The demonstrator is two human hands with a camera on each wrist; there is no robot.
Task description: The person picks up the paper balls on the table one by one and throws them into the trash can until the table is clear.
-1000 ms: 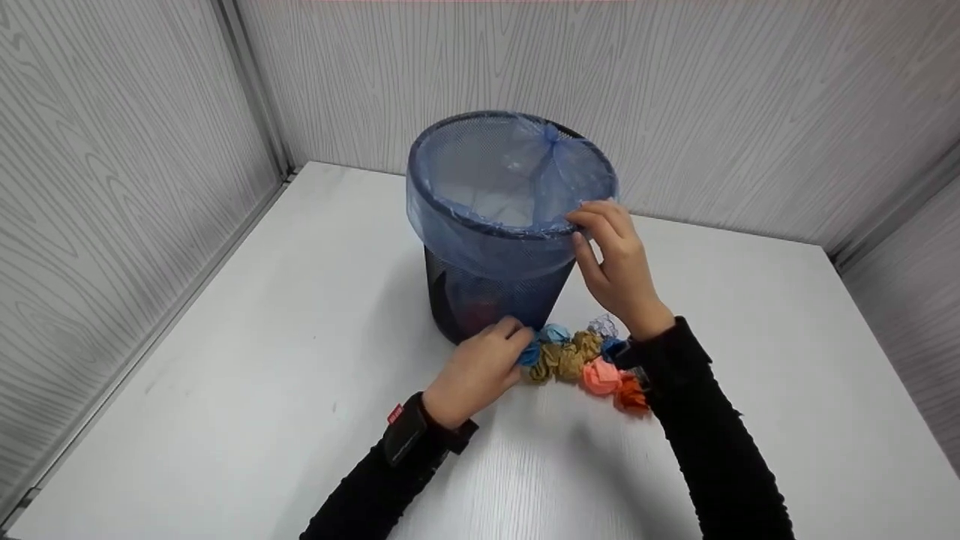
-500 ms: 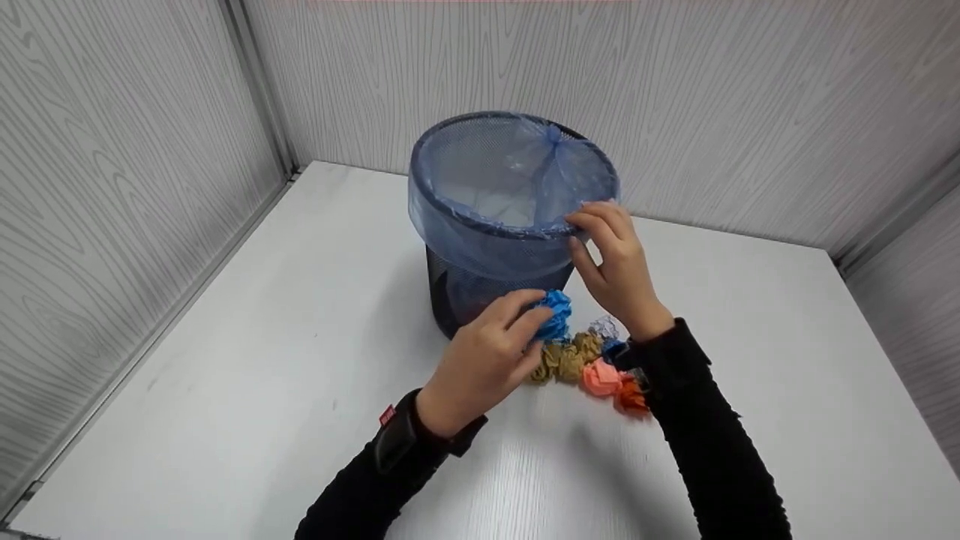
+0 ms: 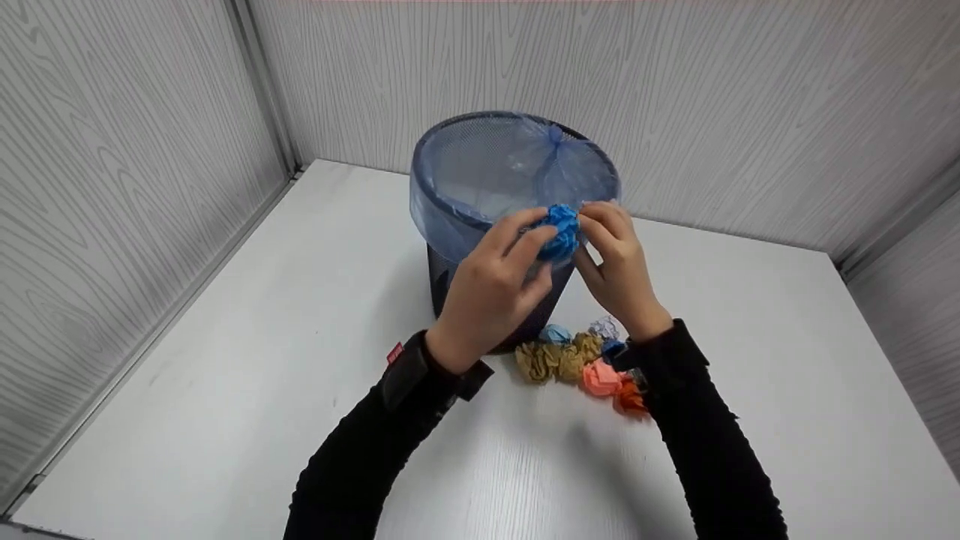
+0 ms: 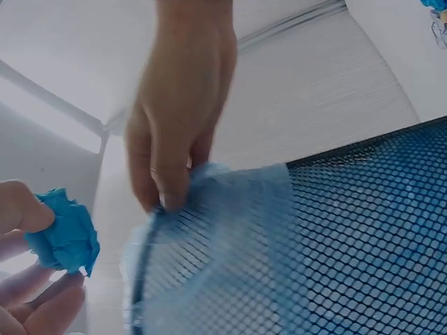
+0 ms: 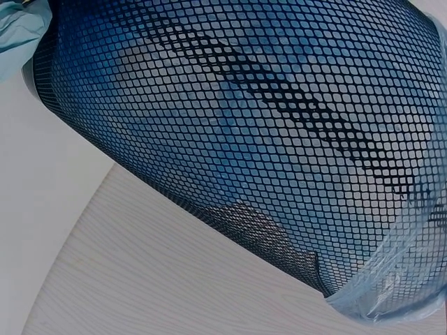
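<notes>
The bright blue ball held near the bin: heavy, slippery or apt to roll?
The blue ball looks like crumpled paper, so probably light. Its creased surface likely won't slip easily. Its lumpy shape would probably wobble, not roll smoothly.

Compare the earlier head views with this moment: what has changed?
The left hand has lifted the blue paper ball from the pile up near the rim of the mesh bin. The right hand still pinches the rim; the bin and the other paper balls look unmoved.

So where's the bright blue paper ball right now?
In the head view, just right of centre, the bright blue paper ball is in the left hand, near the bin's rim and the right hand.
</notes>
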